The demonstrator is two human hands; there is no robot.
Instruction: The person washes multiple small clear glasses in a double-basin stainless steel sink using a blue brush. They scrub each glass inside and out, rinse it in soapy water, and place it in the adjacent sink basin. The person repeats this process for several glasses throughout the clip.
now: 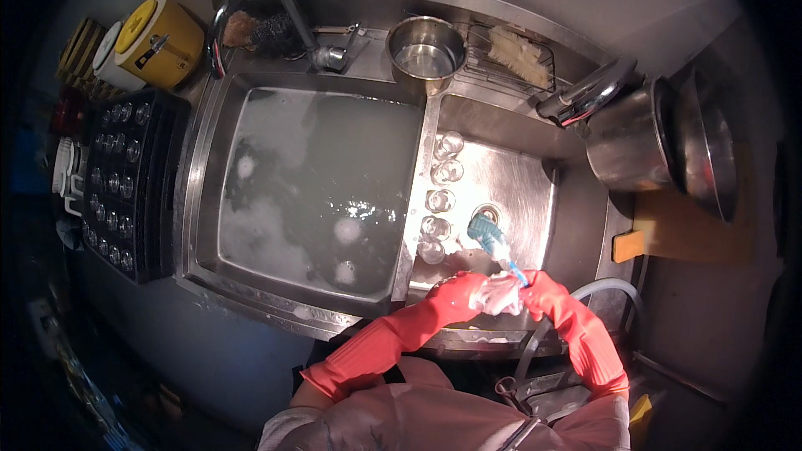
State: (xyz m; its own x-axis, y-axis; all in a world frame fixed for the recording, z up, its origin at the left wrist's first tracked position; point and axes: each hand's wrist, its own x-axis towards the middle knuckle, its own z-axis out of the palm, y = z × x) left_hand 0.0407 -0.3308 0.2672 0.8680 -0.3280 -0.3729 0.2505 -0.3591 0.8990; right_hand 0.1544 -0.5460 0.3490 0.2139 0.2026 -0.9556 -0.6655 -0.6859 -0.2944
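Both my hands wear long red rubber gloves over the near edge of the right sink basin [528,172]. My right hand [544,293] is shut on the thin blue handle of a washing brush [486,235]. Its teal head points away from me, above the drain, with white foam near its base. In my left hand [458,298] is a pale, foam-covered object [500,294], whose kind I cannot tell. Several clear glasses stand along the left side of this basin, among them a drinking glass [440,201].
Cloudy, sudsy water [326,181] fills the left basin. A steel pot [426,53] stands behind the divider. Taps arch over both basins, including the right faucet [592,91]. A black rack [119,191] of glasses sits left; large steel pots [633,138] and a grey hose [608,285] are right.
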